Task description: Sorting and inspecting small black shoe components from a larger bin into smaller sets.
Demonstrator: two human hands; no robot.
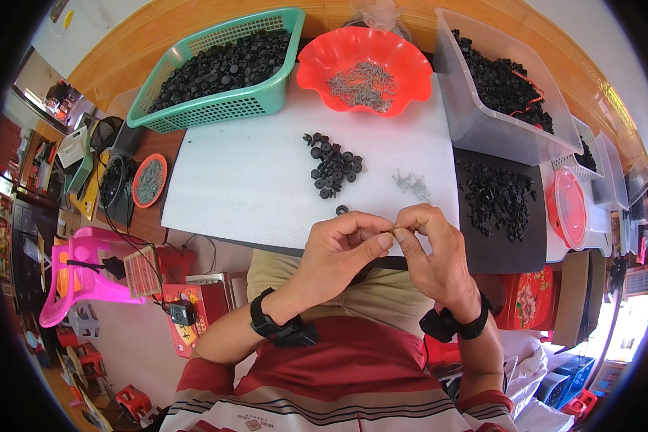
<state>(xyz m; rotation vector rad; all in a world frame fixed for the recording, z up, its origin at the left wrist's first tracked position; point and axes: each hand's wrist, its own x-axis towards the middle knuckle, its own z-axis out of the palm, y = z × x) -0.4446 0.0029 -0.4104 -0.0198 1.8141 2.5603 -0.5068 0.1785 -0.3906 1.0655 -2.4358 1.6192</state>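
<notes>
Just past the near edge of a white foam sheet [237, 180], my left hand [338, 252] and my right hand [438, 258] meet fingertip to fingertip. Both pinch with thumb and forefinger. Whatever sits between the fingertips is too small to make out. One black ring-shaped piece [342, 210] lies just beyond my left hand. Farther back on the sheet is a loose heap of round black pieces [331, 167], some with a hole in the middle. Thin silvery metal pins [412, 185] form a small scatter beyond my right hand.
Along the back stand a green basket [216, 108] of black pieces, a wavy red bowl [313, 72] of metal pins and a clear bin [479, 129] of black parts. Small black parts [493, 198] lie in a pile at right. An orange-rimmed bowl [165, 171] stands at left.
</notes>
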